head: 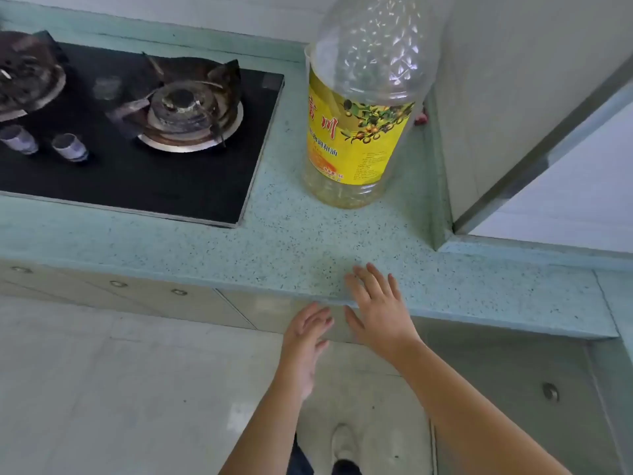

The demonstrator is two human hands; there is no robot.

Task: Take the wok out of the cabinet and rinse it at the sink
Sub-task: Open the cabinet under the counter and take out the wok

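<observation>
No wok and no sink are in view. My right hand lies flat with fingers spread on the front edge of the speckled pale-green countertop. Just below that edge, my left hand hangs with loose, open fingers in front of the cabinet doors. Those doors under the counter look closed. Neither hand holds anything.
A black two-burner gas hob is set into the counter at the left. A big, nearly empty oil bottle with a yellow label stands to its right by the wall corner. Round pulls dot the cabinet fronts. A shoe shows on the tiled floor below.
</observation>
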